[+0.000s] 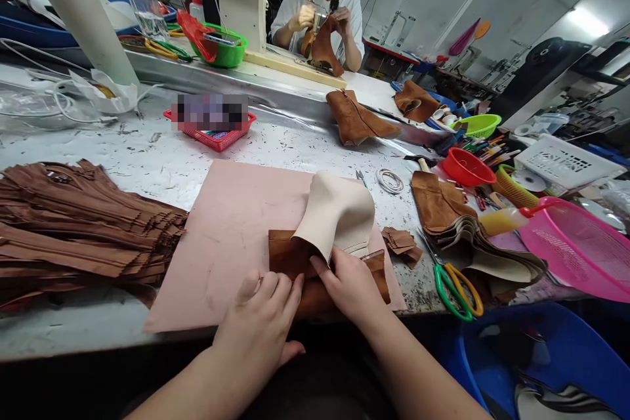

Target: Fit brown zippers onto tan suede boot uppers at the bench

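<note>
A brown suede leather piece (282, 251) with a cream lining (339, 207) lies folded over on a pink board (221, 223), its pale side arched upward. My right hand (352, 285) grips the folded part, its thumb along the brown side and some fingertips hidden under the pale flap. My left hand (266, 308) rests its fingers on the near edge of the brown leather, with the thumb apart below the table edge. To the right of the board are small brown leather scraps (402, 246).
Left stands a pile of brown strips with zippers (73, 223). Scissors (455, 289) and stacked leather pieces (443, 203) sit right, above a blue tub (541, 354). A red basket (221, 138) is behind. Across, a person works at a sewing machine (241, 0).
</note>
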Demonstrator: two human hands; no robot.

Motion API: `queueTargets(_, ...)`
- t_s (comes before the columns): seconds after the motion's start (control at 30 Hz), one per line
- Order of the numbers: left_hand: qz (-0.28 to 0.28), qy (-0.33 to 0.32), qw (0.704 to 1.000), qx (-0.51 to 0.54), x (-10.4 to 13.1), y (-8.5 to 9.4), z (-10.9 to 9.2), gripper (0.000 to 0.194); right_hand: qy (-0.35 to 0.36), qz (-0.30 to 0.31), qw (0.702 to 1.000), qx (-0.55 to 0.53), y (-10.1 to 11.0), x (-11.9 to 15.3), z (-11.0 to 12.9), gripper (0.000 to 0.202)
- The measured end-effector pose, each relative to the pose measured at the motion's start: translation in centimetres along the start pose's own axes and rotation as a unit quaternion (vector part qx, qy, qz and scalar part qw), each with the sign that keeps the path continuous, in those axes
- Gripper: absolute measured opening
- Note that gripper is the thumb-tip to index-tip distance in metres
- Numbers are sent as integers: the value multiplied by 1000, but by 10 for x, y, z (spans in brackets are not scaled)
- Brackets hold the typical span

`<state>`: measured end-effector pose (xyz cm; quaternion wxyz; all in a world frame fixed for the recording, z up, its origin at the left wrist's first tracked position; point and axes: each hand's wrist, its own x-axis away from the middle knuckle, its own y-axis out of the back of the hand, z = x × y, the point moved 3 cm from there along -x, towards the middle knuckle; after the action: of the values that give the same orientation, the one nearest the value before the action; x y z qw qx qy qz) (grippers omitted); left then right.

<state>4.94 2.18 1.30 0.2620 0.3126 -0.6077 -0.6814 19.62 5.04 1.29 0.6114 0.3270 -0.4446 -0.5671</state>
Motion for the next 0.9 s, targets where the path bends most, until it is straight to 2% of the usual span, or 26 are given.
queueTargets(0.2,18,11,1000,8,3,-2,1,85,21,59,990,127,17,6,26,32)
queueTargets(0.3,26,8,1000,8,3,-3,2,88,31,74,985,155,20,4,34,31)
queueTargets(0.4,30,1,1000,1,3,-5,2,88,23,66,989,127,20,1,28,29)
queueTargets(0.5,38,-5,999,-9,2,-6,3,87,31,53,998,33,19,-1,13,23)
queueTargets(0.63,45,-23,999,-17,-3,-6,3,85,60,52,994,-74,16,-2,-3,18)
queueTargets(0.77,47,-69,996,-4,-8,-8,-2,72,62,30,996,-57,12,-2,-5,25)
queueTargets(0.9,64,-73,995,6,-13,-10,-6,84,57,14,998,-21,8,-2,-2,27)
